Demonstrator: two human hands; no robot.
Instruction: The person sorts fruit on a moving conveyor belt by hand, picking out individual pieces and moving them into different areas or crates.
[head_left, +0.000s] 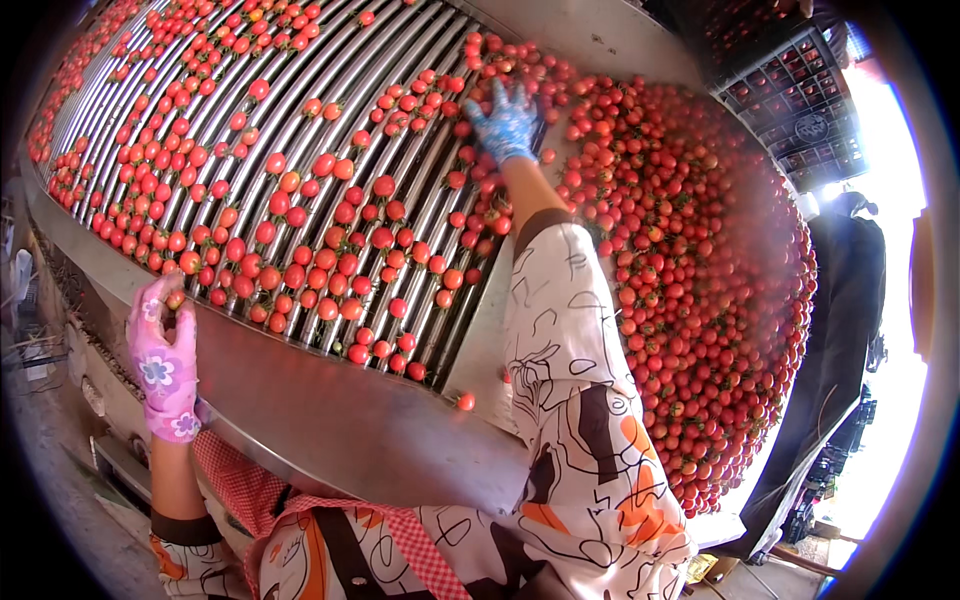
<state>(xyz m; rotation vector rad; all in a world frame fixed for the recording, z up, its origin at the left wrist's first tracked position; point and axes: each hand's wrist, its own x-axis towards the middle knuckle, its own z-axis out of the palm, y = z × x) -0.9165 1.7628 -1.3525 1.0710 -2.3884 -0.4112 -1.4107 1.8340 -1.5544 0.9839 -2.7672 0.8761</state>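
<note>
Small red tomatoes (326, 259) lie scattered over a conveyor of metal rollers (427, 169). My left hand (163, 352), in a pink flowered glove, is at the near metal edge on the left, with a small greenish-red tomato (175, 300) between thumb and fingers. My right hand (504, 124), in a blue patterned glove, reaches to the far right part of the rollers, fingers spread over tomatoes there. Whether its palm touches any is hidden. Right of my right arm, a large heap of tomatoes (675, 300) borders the rollers.
The conveyor's metal side wall (345, 412) runs between me and the rollers. A black plastic crate (799, 112) with tomatoes is tilted at the upper right, by a partly seen person. Dark sheeting (832, 300) hangs beyond the heap. A single tomato (465, 402) lies on the metal ledge.
</note>
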